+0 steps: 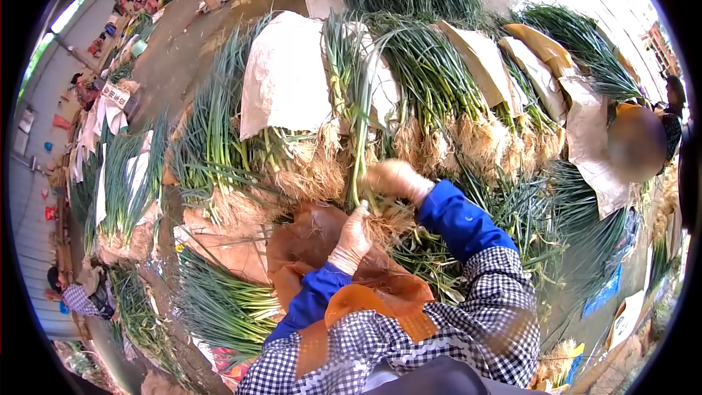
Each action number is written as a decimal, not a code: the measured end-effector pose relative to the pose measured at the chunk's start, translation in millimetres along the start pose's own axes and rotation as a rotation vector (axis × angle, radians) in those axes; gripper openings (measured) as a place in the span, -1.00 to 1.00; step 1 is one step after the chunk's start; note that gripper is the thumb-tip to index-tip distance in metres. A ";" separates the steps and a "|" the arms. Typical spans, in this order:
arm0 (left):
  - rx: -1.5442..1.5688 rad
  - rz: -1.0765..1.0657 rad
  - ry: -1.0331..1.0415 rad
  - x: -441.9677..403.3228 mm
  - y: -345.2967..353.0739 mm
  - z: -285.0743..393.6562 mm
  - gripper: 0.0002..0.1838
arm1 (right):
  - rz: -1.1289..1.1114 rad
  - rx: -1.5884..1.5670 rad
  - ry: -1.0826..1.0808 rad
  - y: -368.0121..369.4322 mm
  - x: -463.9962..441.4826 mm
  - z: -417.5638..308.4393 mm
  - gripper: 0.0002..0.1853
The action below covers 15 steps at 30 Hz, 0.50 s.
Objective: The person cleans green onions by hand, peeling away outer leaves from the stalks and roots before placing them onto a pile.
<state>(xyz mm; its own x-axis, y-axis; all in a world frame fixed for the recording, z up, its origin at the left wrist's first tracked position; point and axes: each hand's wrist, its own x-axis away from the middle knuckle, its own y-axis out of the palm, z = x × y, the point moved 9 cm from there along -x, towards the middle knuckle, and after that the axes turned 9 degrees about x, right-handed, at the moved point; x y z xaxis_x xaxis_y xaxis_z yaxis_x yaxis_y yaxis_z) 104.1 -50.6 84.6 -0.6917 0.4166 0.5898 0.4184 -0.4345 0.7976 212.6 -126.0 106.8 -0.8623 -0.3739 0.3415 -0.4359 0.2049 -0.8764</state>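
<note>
My left hand (352,237) is closed around the lower stems of a few green onions (360,132), with the thumb pointing up along them. Their long leaves stretch away from me over the piled bundles, and pale stringy roots (389,224) hang beside the hand. Close to the same stems, on their right side, is my right hand (395,178); motion smears its fingers, so their grip cannot be made out. An orange-brown apron (311,238) lies over my lap beneath the hands.
Ahead lie rows of green onion bundles (431,66), partly under white sacks (287,77). Loose leaves and stalks (431,260) are heaped at my right. Another bundle (227,296) rests at my left. A person (640,143) is at the far right; others sit along the left wall.
</note>
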 end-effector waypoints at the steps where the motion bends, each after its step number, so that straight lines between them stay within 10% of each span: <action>1: 0.013 -0.192 -0.128 -7.3 1.2 -10.7 -0.57 | 0.129 0.046 0.291 -15.5 -10.9 53.9 -0.50; 4: -0.051 -0.400 -0.213 -20.4 -15.9 -16.6 -0.67 | 0.535 0.035 0.814 -84.0 6.1 175.5 -0.52; 8: 0.063 -0.514 -0.064 -23.9 -4.5 13.3 -0.83 | 0.625 0.217 0.650 -79.2 -13.3 207.8 -0.54; 15: -0.118 -0.298 -0.029 -15.6 -10.9 -1.7 -0.71 | 0.394 -1.443 0.263 1.4 67.4 92.5 -0.77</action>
<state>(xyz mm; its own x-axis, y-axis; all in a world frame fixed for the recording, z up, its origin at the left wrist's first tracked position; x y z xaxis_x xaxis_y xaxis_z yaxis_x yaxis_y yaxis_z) 109.3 -53.7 66.5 -0.7560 0.5611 0.3370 0.1272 -0.3791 0.9166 177.7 -234.6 97.2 -0.9326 0.0492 0.3575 0.0889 0.9915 0.0954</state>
